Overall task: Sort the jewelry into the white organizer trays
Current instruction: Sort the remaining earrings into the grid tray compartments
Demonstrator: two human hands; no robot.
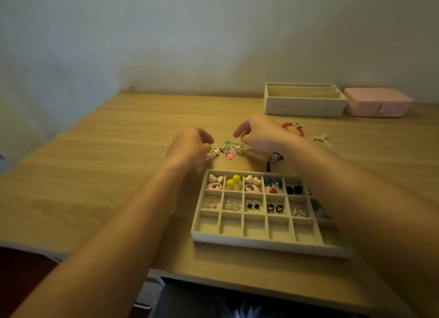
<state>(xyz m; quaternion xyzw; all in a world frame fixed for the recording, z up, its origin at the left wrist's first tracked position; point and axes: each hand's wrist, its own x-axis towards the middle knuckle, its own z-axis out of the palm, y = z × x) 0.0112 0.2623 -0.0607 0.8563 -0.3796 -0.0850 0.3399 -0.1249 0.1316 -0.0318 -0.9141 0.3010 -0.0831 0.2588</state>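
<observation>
Your left hand (190, 146) pinches left end of chain (229, 151); your right hand (259, 137) pinches right end. Chain just beyond tray (256, 243); earrings (234, 182) fill its far two rows.

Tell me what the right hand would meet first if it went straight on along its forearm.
Likely nothing near: the right hand, pinching the colourful metal charm chain, points away and leftward over bare light wooden table, beyond the left hand, to the pale wall. Depth is unclear.

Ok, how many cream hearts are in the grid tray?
4 cream hearts: two in the far-left compartment of the grid tray, two in the far row's third compartment. The right arm covers the tray's right side, so more may be hidden.
</observation>
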